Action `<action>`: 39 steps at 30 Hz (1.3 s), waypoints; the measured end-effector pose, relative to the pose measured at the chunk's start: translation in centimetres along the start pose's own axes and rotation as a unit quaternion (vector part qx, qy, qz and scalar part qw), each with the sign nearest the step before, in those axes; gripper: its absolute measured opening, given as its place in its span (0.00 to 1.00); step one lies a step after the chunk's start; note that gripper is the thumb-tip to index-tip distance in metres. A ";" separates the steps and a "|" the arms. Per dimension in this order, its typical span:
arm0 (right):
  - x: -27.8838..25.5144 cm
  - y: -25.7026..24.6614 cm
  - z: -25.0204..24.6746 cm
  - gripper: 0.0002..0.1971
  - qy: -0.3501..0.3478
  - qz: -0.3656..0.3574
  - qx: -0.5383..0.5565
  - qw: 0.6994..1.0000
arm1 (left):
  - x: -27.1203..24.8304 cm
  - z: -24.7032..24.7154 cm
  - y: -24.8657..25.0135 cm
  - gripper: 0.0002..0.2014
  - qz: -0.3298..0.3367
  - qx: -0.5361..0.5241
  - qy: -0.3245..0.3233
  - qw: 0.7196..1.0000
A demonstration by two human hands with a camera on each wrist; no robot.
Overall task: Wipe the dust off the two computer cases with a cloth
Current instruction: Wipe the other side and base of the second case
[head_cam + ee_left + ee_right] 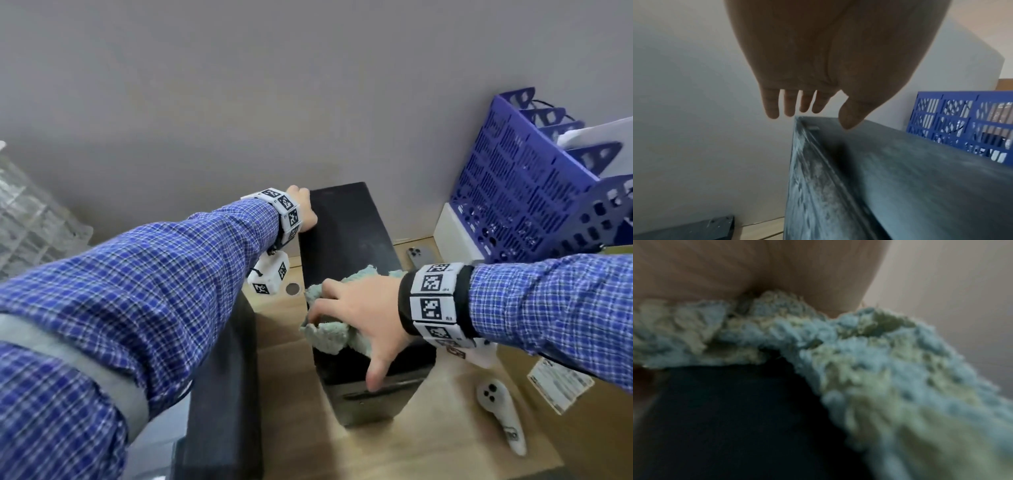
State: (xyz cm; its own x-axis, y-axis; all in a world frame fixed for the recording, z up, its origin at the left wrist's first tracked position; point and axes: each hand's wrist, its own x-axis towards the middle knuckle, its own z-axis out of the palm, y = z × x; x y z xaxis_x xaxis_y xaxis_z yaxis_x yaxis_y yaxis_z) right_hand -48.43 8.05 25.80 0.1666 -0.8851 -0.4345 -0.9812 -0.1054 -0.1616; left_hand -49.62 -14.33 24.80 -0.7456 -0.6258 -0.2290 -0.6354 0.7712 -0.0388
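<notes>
Both arms in blue checked sleeves, wrists banded with black-and-white marker cuffs, reach towards the upright black computer case (349,240). Left hand (305,209) lies at the far left top edge of the case; in the left wrist view its fingers (789,104) hang straight and slightly parted, thumb tip just above the case top. Right hand (356,308) lies palm-down on the near end of the case top, fingers spread and bent, thumb pointing down the front.
</notes>
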 end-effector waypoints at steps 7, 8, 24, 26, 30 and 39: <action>0.6 0.6 0.0 0.61 0.009 -0.031 0.006 0.999 | 4.3 0.9 1.0 0.22 0.000 -0.070 -0.020 0.997; 0.6 0.5 0.0 0.62 0.006 -0.031 -0.005 0.999 | 4.4 0.8 1.0 0.23 0.001 -0.072 -0.022 0.997; 0.0 -1.8 0.3 0.66 -0.035 0.031 -0.081 0.996 | 3.2 0.5 0.7 0.27 0.011 -0.079 -0.031 0.996; -0.5 -1.4 0.3 0.66 -0.042 0.024 -0.090 0.995 | 2.7 0.6 0.2 0.30 -0.008 -0.081 -0.028 0.996; -2.5 -0.2 0.4 0.63 -0.048 0.005 -0.114 0.992 | 1.4 1.6 -1.5 0.38 -0.039 -0.095 -0.020 0.994; -6.7 3.4 1.1 0.53 -0.081 0.053 -0.150 0.984 | -4.5 3.5 -4.2 0.43 -0.142 -0.063 -0.008 0.988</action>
State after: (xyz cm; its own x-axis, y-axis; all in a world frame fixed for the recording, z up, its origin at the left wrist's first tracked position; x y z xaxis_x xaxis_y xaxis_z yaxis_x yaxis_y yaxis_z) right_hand -52.75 14.15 27.17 0.0512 -0.8165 -0.5750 -0.9742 -0.1675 0.1511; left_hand -42.90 -14.33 22.55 -0.5307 -0.8124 -0.2417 -0.8395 0.5431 0.0181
